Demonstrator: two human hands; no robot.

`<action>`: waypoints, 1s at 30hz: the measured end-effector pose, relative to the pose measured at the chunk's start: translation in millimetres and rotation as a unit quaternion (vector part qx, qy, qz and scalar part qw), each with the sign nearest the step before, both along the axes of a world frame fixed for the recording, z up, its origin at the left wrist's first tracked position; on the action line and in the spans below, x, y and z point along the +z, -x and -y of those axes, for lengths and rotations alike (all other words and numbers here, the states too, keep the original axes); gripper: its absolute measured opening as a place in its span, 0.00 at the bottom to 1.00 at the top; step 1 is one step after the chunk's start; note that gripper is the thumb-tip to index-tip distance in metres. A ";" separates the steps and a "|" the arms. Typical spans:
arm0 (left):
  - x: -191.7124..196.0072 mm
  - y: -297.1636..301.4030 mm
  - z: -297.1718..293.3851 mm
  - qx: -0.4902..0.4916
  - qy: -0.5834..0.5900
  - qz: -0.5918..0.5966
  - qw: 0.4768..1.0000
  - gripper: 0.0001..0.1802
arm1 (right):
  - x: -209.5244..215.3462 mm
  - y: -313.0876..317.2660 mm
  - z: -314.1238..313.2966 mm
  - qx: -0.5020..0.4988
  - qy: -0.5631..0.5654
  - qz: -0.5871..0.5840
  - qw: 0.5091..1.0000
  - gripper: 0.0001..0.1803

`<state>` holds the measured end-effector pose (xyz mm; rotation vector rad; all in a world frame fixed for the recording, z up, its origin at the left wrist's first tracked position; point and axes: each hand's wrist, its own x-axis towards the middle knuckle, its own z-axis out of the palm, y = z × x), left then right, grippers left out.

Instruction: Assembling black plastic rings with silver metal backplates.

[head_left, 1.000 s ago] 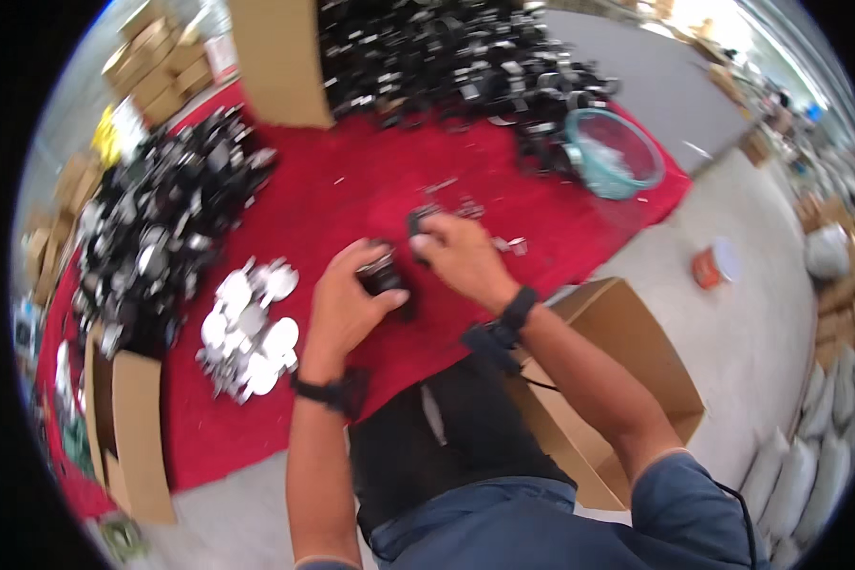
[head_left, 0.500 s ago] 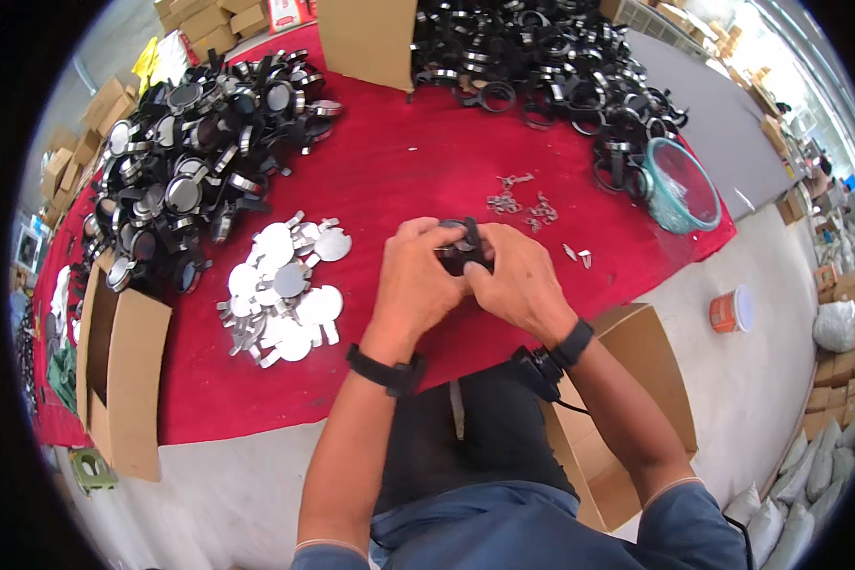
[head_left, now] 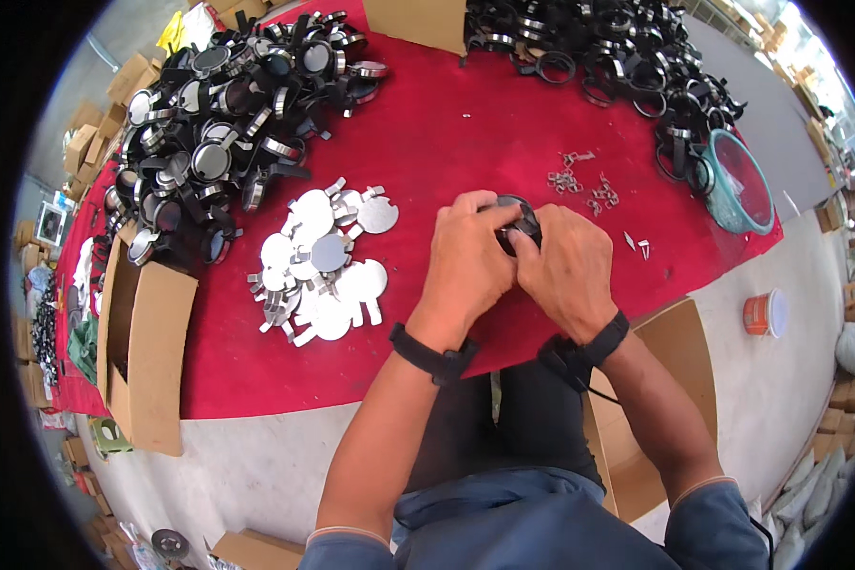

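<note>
Both of my hands are closed round a round black part [head_left: 521, 215] above the red-covered table [head_left: 427, 142]. My left hand [head_left: 469, 261] grips its left side, and my right hand [head_left: 572, 261] presses on its right side with the thumb near its face. Fingers hide much of the part. To the left lies a loose heap of flat silver discs with tabs [head_left: 329, 253]. Small metal clips [head_left: 566, 180] lie beyond my right hand, with thin pale slivers [head_left: 644, 249] nearer to it.
At the far left is a big pile of black-and-silver round parts [head_left: 211, 160]; black rings [head_left: 555, 66] are heaped at the far right beside a teal basket [head_left: 758, 226]. Cardboard boxes stand at the left edge [head_left: 160, 361] and below the table [head_left: 693, 370]. A bucket [head_left: 758, 314] sits on the floor.
The black part has turned in my hands, and its round face now shows more. My view has shifted, so the table's things appear farther right and higher.
</note>
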<state>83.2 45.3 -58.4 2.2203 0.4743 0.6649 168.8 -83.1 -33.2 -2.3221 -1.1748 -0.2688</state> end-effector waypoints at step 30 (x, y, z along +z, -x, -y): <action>74.1 84.0 16.5 -0.402 0.575 0.247 0.669 0.57 | 17.5 6.6 100.6 0.067 -0.061 -0.370 0.925 0.10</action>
